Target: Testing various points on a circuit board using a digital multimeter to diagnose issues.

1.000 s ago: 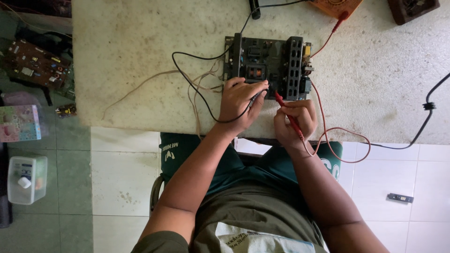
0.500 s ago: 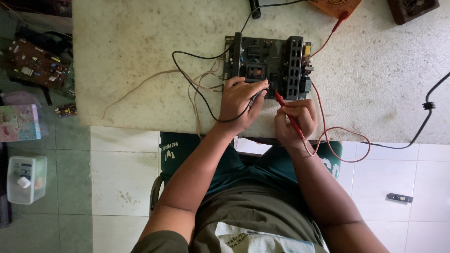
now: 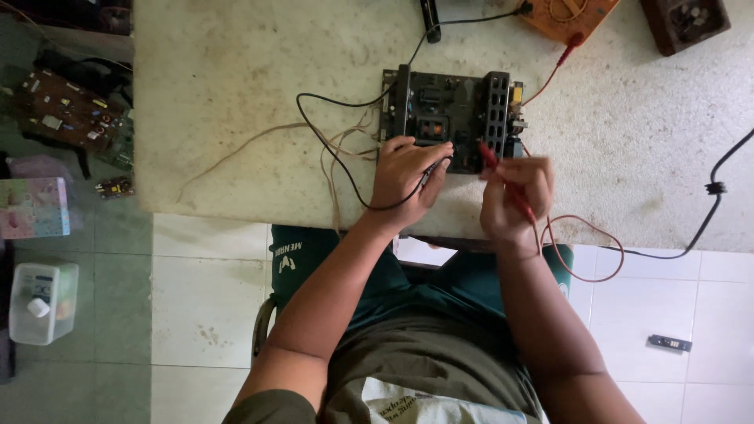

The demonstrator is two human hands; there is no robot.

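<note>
Little has moved since 0.5 s ago: both hands stay on the dark rectangular circuit board (image 3: 452, 118) w/ black heat sinks, which sits on the speckled stone bench (image 3: 236, 118), top centre.

Left hand (image 3: 404, 180) is closed round a black test probe (image 3: 430, 174), tip at the board's near edge, black lead looping off toward 9 o'clock. Right hand (image 3: 514, 196) pinches a red test probe (image 3: 503, 177), tip pointing to 11 o'clock onto the board; its red lead curls toward 4 o'clock.

Best done, in my view, w/ wrists braced on the bench, tips square on the pads, no slip across neighbouring pins.

Orange meter (image 3: 569, 16) at 12 o'clock is cut off by the frame; dial unreadable. Exact contact points are hidden by fingers. Another brown circuit board (image 3: 67, 110) lies at 9 o'clock, blurred.
</note>
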